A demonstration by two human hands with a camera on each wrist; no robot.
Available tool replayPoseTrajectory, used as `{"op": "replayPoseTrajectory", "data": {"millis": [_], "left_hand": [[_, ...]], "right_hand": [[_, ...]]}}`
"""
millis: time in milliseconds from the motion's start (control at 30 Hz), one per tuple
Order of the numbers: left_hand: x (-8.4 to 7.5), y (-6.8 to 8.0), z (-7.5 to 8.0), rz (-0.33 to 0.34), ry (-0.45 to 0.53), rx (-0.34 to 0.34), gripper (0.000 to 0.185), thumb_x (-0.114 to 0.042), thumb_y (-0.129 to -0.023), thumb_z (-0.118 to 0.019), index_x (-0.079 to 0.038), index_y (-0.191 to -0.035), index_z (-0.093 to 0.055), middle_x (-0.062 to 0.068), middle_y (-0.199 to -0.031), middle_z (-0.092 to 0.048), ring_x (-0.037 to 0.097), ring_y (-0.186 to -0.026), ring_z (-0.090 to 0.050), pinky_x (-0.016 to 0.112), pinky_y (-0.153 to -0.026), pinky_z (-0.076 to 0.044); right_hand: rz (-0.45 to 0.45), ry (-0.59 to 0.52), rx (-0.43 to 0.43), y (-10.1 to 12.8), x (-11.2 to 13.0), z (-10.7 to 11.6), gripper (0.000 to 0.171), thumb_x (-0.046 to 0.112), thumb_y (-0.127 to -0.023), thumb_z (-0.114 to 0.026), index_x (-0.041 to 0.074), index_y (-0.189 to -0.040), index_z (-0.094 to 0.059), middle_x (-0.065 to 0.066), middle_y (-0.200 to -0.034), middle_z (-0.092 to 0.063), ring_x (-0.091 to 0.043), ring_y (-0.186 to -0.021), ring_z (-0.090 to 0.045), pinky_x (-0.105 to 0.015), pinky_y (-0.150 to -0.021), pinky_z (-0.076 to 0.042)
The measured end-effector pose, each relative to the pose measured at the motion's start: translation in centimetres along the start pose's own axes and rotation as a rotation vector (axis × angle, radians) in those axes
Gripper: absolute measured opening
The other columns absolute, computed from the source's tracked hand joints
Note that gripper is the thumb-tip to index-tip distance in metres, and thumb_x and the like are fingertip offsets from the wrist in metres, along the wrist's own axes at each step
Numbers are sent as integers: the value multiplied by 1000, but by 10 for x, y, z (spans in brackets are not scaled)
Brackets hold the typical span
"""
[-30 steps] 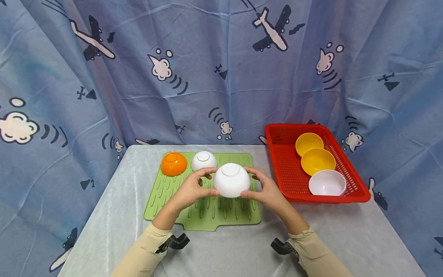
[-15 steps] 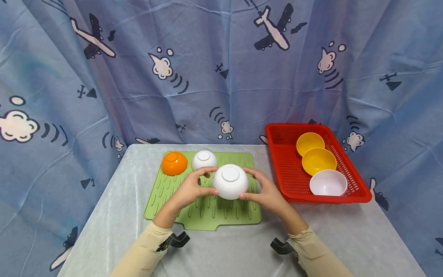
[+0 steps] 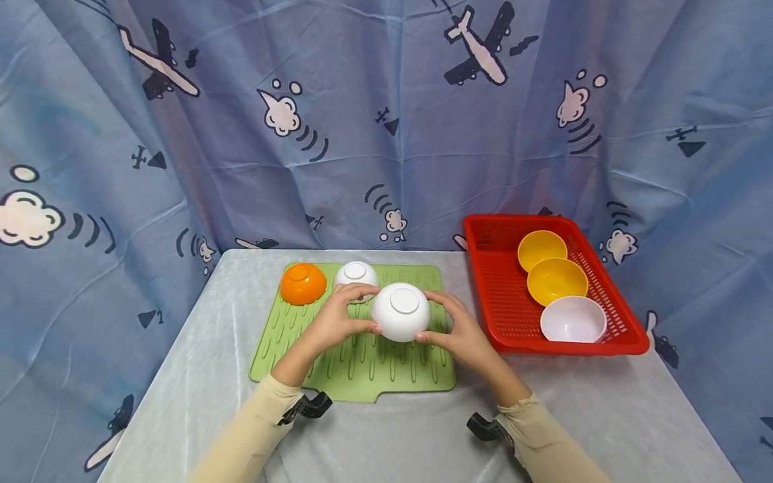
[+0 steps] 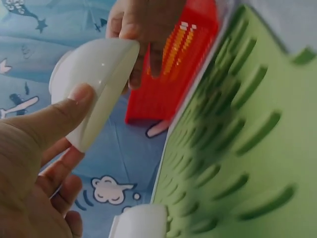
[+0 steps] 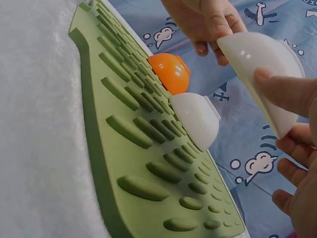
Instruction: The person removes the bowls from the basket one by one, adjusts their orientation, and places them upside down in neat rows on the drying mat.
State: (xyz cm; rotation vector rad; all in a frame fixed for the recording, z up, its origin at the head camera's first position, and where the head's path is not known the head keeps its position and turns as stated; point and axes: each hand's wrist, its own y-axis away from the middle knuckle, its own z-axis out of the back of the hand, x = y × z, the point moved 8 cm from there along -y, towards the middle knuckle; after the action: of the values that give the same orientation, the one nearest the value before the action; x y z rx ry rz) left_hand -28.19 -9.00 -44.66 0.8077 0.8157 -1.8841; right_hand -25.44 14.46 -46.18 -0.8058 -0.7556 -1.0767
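Note:
Between both hands a white bowl [image 3: 400, 313] is held upside down, its foot ring facing up. My left hand [image 3: 339, 320] pinches its left side, thumb on the near side and fingers behind. On the right side my right hand [image 3: 459, 332] grips it the same way. In the left wrist view the bowl [image 4: 91, 84] hangs above the green ridged drying mat [image 4: 267, 163], with a gap below its rim. Another white bowl [image 5: 197, 120] and an orange bowl [image 5: 171, 73] rest upside down on the mat's far part.
A red plastic basket [image 3: 501, 302] stands at the right. Inside it lie two yellow bowls, the nearer yellow bowl [image 3: 557, 282] overlapping the other, and a white bowl [image 3: 574, 319] in front. A patterned blue curtain [image 3: 338, 134] hangs behind the pale table [image 3: 410, 443].
Both hands keep their hold on the white bowl. It has shifted slightly left and changed its tilt a little; the other bowls and the basket stay put.

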Motion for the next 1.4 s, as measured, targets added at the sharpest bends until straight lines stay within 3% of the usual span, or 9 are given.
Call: {"op": "replayPoseTrajectory", "data": {"millis": [333,633,800,1033,1167,1400], "left_hand": [[-3,-57,9,-63,-192,84,70,-33,-67,-97,-19,-130,-70,-1,-133,-67,24,-121,-50,48,-104,-44],[22,-100,1,-25,-240,168,68,-35,-69,-96,-22,-130,-71,4,-129,-68,28,-120,-48,47,-101,-36],[33,-114,-7,4,-268,200,66,-33,-71,-95,-22,-130,-71,-1,-131,-66,23,-120,-43,46,-99,-31],[39,-128,-21,1,-381,242,62,-31,-72,-95,-21,-128,-72,-4,-127,-70,23,-118,-44,42,-98,-33],[43,-134,-26,3,-431,258,61,-32,-71,-95,-21,-127,-73,-3,-124,-70,23,-117,-44,42,-98,-34],[54,-138,-34,19,-484,287,60,-36,-70,-95,-23,-125,-74,-3,-120,-71,21,-111,-45,38,-95,-34]], "right_hand": [[-85,-8,-85,-28,-16,6,82,25,-79,-90,15,-150,-51,-16,-157,-42,-38,-150,-31,-67,-117,-23],[-50,-7,-185,-58,-39,7,78,14,-75,-92,9,-145,-57,-18,-149,-50,-36,-144,-38,-59,-119,-25],[-65,-1,-200,-66,-51,5,79,13,-77,-90,6,-147,-55,-19,-149,-51,-37,-144,-38,-56,-120,-25],[-86,21,-198,-73,-67,3,76,12,-77,-91,6,-145,-58,-19,-147,-55,-37,-142,-43,-54,-121,-26],[-87,45,-195,-77,-74,2,76,12,-76,-91,8,-144,-58,-18,-146,-57,-37,-142,-44,-53,-121,-26],[-102,56,-180,-79,-80,0,77,10,-75,-91,0,-143,-57,-23,-146,-55,-39,-141,-45,-51,-121,-28]]}}
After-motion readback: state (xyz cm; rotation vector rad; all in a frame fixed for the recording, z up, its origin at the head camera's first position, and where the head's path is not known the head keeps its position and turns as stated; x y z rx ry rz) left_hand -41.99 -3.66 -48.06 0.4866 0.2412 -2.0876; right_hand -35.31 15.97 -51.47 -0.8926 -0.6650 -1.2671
